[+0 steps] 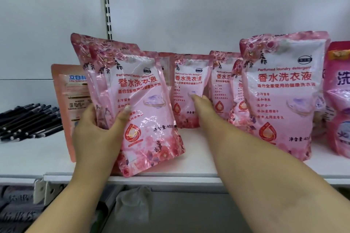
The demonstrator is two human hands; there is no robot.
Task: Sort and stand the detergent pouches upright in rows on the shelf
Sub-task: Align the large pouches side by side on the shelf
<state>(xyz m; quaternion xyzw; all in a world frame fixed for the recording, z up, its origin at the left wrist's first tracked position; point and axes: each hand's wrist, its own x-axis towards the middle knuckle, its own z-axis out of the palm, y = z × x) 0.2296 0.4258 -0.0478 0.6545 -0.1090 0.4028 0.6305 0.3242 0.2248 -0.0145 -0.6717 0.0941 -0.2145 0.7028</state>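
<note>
Several pink floral detergent pouches stand on the white shelf (198, 157). My left hand (98, 130) grips a tilted pouch (144, 111) at the front left, thumb across its face, with another pouch pressed behind it. My right hand (201, 103) reaches to the back row, fingertips touching the lower face of an upright pouch (189, 81). A large pouch (282, 96) stands upright at the front right, with more pouches (223, 85) behind it.
A salmon-coloured pouch (70, 96) with blue lettering stands left of the held pouches. Black pens (28, 121) lie on the shelf at far left. A darker pink pouch (339, 100) stands at the right edge. A slotted upright (108, 5) divides the back panel.
</note>
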